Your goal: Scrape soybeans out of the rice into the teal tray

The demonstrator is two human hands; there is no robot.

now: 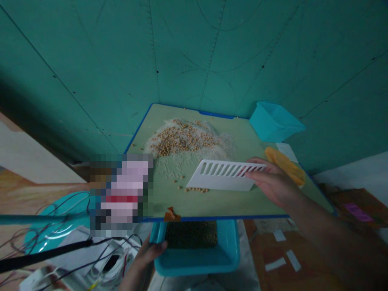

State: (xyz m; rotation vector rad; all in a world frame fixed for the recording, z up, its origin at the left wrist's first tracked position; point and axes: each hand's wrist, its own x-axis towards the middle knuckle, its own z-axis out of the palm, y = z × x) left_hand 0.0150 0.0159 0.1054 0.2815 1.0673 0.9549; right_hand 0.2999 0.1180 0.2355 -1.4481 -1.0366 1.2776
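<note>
My right hand grips the right end of a white slotted plastic panel. The panel stands tilted on the pale green tabletop, its row of slots along the upper edge. A few tan, bean-like balls lie along its lower left edge. Behind it spreads a heap of white rice-like grains mixed with many tan balls. My left hand holds the left rim of a turquoise plastic basin below the table's front edge. Dark greenish small grains cover part of the basin's bottom.
A turquoise open container stands at the table's back right corner, near a yellow-orange cloth-like piece. A pixelated object covers the left edge. Cables tangle at lower left; cardboard lies at lower right. A green wall rises behind.
</note>
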